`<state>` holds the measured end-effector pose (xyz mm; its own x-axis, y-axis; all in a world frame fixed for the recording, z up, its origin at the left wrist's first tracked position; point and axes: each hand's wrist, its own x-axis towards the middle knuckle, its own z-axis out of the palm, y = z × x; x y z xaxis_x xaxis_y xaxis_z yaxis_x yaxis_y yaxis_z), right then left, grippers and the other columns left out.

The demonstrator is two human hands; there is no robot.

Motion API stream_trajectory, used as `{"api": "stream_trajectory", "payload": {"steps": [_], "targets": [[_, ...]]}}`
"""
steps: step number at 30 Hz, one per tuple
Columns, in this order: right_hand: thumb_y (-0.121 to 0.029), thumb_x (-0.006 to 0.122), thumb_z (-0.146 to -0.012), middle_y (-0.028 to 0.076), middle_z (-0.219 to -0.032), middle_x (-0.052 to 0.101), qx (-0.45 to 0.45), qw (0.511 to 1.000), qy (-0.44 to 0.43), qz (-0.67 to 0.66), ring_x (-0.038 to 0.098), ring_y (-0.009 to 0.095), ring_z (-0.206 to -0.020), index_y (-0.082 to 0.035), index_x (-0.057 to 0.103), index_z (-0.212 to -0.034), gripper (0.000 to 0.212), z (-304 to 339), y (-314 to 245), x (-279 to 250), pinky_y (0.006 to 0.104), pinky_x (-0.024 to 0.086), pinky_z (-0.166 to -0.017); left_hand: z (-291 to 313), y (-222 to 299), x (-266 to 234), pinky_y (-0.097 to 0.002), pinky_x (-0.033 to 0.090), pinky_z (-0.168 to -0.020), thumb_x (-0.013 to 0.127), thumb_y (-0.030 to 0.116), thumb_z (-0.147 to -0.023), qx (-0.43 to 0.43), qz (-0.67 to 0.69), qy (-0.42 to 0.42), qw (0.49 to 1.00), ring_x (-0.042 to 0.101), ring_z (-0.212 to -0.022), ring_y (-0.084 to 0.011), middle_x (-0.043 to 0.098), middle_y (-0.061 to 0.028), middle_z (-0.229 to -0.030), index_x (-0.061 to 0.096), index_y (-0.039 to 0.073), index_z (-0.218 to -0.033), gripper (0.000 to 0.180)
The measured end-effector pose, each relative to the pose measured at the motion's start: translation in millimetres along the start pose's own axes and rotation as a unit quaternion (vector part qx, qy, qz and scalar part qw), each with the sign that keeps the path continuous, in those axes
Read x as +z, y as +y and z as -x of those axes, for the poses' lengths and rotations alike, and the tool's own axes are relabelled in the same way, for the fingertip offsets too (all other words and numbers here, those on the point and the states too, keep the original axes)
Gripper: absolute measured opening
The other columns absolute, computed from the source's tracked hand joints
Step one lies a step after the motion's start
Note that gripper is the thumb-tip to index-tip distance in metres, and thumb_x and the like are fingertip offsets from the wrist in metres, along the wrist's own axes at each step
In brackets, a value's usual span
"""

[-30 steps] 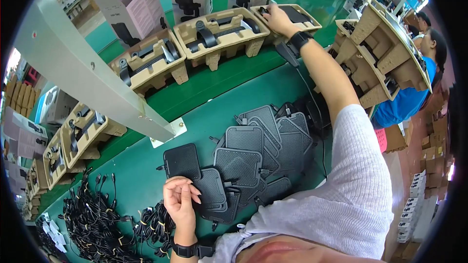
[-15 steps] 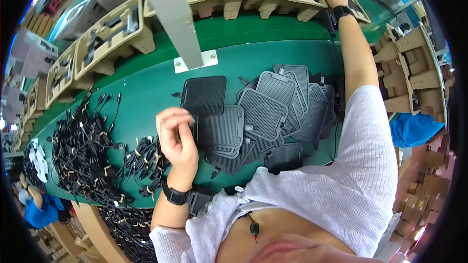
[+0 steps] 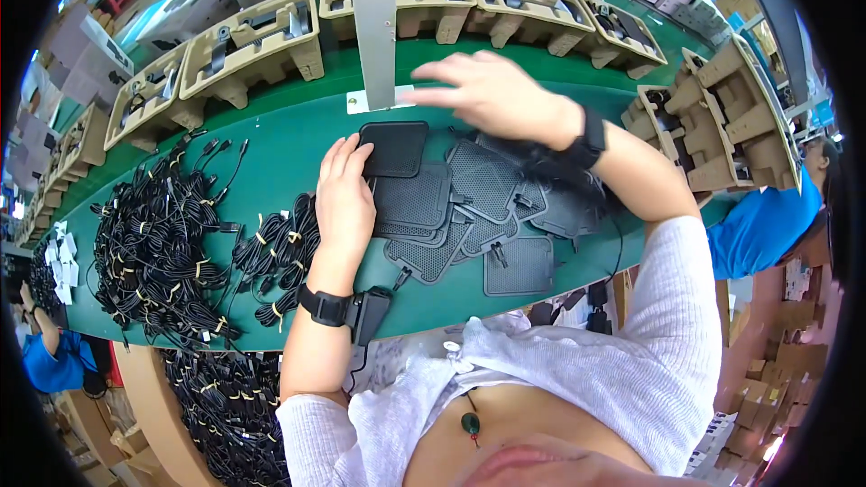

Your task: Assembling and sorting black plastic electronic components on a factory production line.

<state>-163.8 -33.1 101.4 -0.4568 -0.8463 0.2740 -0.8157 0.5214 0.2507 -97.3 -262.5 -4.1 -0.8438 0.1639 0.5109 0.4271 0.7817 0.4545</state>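
Dark flat rectangular pads with textured faces and short plug-ended leads (image 3: pixel 415 198) lie in an overlapping heap on the green table. A smooth black pad (image 3: pixel 397 149) sits at the heap's far left corner. My left hand (image 3: pixel 345 203) lies along that pad's left edge, fingers stretched forward and one fingertip touching it; the pad's short lead is hidden under the hand. Above the heap's far side, my right hand (image 3: pixel 492 95) hovers, blurred, with fingers spread and nothing in them. It covers part of the pads behind it.
Bundled black cables (image 3: pixel 162 252) fill the table's left side, with a smaller bunch (image 3: pixel 275 252) by my left forearm. A grey metal post (image 3: pixel 374 36) rises past the pads. Moulded cardboard trays (image 3: pixel 253 45) line the far edge; stacked trays (image 3: pixel 713 126) stand right, near a person in blue (image 3: pixel 767 230).
My right hand has come back from the far-right tray to above the pads, its fingers spreading. My left hand has moved forward onto the smooth pad's edge, straightening its curled fingers.
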Motion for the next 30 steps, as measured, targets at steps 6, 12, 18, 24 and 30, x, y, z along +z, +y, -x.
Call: {"api": "stream_trajectory", "payload": {"steps": [6, 12, 18, 24, 30], "targets": [[-0.010, 0.064, -0.072, 0.003, -0.102, 0.059, -0.051, 0.996, -0.058, -0.040, 0.058, 0.021, -0.089, -0.017, 0.060, -0.103, 0.032, -35, -18, 33, 0.0324, 0.047, -0.069, -7, -1, 0, -0.0388, 0.044, -0.089, 0.051, -0.003, -0.081, 0.018, 0.027, 0.078, 0.996, 0.054, -0.105, -0.0318, 0.061, -0.0146, -0.107, 0.060, 0.004, -0.105, 0.026], [-0.017, 0.067, -0.080, 0.000, -0.080, 0.059, 0.177, 0.864, 0.103, -0.460, 0.055, 0.011, -0.075, -0.009, 0.059, -0.091, 0.016, -39, -35, -1, 0.0271, 0.046, -0.064, -1, 21, -20, -0.0242, 0.045, -0.061, 0.055, 0.005, -0.088, -0.115, 0.284, 0.178, 0.935, 0.055, -0.066, -0.0112, 0.063, -0.0095, -0.077, 0.059, -0.003, -0.092, 0.009], [-0.015, 0.064, -0.085, -0.003, -0.079, 0.056, 0.291, 0.750, 0.147, -0.576, 0.049, 0.003, -0.071, -0.005, 0.055, -0.096, 0.017, -4, -15, 1, 0.0199, 0.042, -0.065, 5, 31, -12, -0.0337, 0.043, -0.094, 0.052, 0.003, -0.088, -0.057, 0.439, 0.116, 0.889, 0.052, -0.110, -0.0241, 0.052, -0.0149, -0.119, 0.043, -0.003, -0.121, 0.034], [-0.017, 0.063, -0.085, -0.004, -0.074, 0.056, 0.441, 0.721, 0.445, -0.296, 0.049, 0.004, -0.067, -0.003, 0.057, -0.093, 0.016, 63, 141, 4, 0.0203, 0.039, -0.058, 6, 25, -4, -0.0329, 0.040, -0.095, 0.049, 0.007, -0.091, -0.036, 0.293, 0.058, 0.954, 0.053, -0.108, -0.0224, 0.054, -0.0147, -0.117, 0.043, -0.001, -0.121, 0.031], [-0.033, 0.065, -0.079, 0.013, -0.089, 0.066, 0.634, 0.701, 0.303, -0.117, 0.062, 0.029, -0.085, -0.004, 0.062, -0.098, 0.035, 112, 248, 12, 0.0361, 0.047, -0.073, 3, 18, 6, -0.0319, 0.041, -0.090, 0.051, 0.010, -0.090, -0.021, 0.213, 0.027, 0.977, 0.054, -0.101, -0.0230, 0.057, -0.0126, -0.111, 0.051, -0.001, -0.112, 0.024]]}}
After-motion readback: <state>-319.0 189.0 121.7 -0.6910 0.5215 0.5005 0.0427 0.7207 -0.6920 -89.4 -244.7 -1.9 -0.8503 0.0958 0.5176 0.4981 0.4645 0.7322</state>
